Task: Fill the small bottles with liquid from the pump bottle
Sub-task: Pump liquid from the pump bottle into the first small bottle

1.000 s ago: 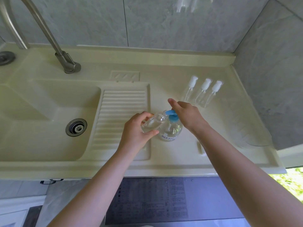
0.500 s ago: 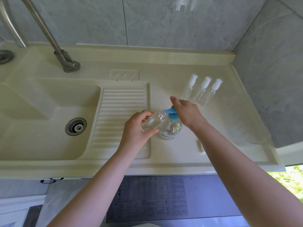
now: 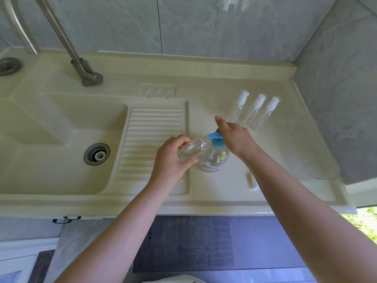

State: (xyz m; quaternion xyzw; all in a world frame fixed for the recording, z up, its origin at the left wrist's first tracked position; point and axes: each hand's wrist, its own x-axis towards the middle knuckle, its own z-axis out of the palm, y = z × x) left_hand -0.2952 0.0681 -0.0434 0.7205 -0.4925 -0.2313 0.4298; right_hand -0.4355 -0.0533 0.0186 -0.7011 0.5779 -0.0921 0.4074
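A clear pump bottle point(image 3: 214, 160) with a blue pump head point(image 3: 216, 136) stands on the counter beside the ribbed drainboard. My right hand point(image 3: 234, 137) rests on top of the blue pump head, fingers curled over it. My left hand point(image 3: 173, 156) holds a small clear bottle point(image 3: 191, 149) tilted, its open neck right at the blue spout. Three more small clear bottles point(image 3: 256, 112) with white caps stand in a row behind my right hand.
The cream sink basin point(image 3: 61, 144) with a metal drain point(image 3: 97, 154) lies to the left, a steel tap point(image 3: 81, 66) behind it. The ribbed drainboard point(image 3: 151, 139) sits under my left hand. Tiled walls close the back and right side.
My right hand has pushed the pump head slightly lower. The small bottle stays held at the spout, and the view has shifted a little.
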